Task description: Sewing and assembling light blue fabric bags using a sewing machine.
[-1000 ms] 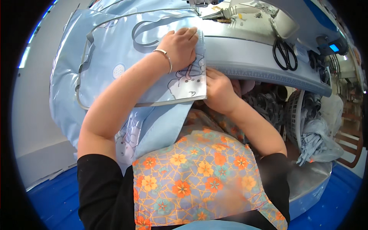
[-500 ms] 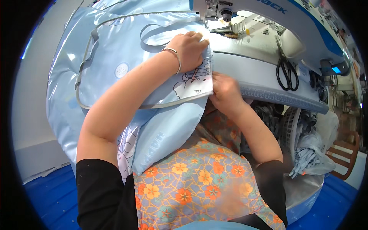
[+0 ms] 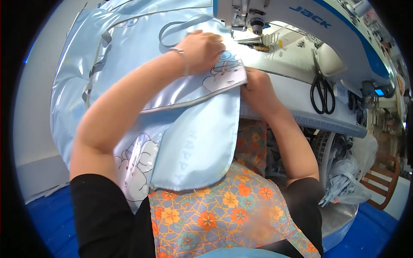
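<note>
Left hand flat on blue fabric, right hand pinching its edge

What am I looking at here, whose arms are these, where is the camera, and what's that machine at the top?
The picture comes from a wide fisheye camera worn on a person's head, looking down, so straight edges bend and the arms rising from the bottom are the wearer's own. The left hand lies flat on a pale blue shiny fabric piece with grey trim and a cartoon print, pressing it onto the table. The right hand grips the fabric's edge near the table's front. At the top stands a white and blue sewing machine, its presser foot just beyond the left hand. Black scissors lie on the white table to the right. Part of the fabric hangs down over the person's orange flowered apron.
</note>
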Demonstrator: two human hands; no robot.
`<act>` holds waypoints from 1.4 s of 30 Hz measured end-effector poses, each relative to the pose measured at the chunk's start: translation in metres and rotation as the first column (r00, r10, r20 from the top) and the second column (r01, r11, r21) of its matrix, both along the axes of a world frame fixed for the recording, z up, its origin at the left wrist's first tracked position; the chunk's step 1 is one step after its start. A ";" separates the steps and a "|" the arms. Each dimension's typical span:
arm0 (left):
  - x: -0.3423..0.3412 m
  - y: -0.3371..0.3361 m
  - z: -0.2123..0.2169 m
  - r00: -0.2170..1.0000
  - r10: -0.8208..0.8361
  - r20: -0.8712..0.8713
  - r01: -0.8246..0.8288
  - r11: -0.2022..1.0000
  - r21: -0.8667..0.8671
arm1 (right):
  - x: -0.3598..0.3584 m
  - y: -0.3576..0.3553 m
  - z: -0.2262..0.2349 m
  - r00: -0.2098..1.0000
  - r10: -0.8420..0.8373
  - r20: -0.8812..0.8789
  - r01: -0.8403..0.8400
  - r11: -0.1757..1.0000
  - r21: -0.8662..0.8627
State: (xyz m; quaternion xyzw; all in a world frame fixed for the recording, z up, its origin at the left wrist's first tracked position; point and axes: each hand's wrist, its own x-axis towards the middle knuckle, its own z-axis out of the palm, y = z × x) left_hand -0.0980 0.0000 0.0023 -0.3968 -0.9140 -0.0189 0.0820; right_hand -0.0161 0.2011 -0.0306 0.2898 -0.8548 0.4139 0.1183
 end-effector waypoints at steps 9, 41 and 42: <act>0.165 -0.507 0.115 0.020 0.890 -0.455 -0.994 0.069 0.091 | 0.009 0.013 0.011 0.964 0.248 -0.093 -0.244 0.969 0.045; -0.051 -0.726 0.131 0.144 0.646 -0.749 -0.979 -0.017 -0.203 | 0.075 -0.020 -0.009 0.985 0.048 -0.165 -0.015 0.981 0.195; -0.018 -0.717 0.071 0.171 0.679 -0.714 -0.972 -0.003 -0.235 | 0.065 -0.051 -0.007 0.986 0.080 -0.143 -0.040 0.964 0.263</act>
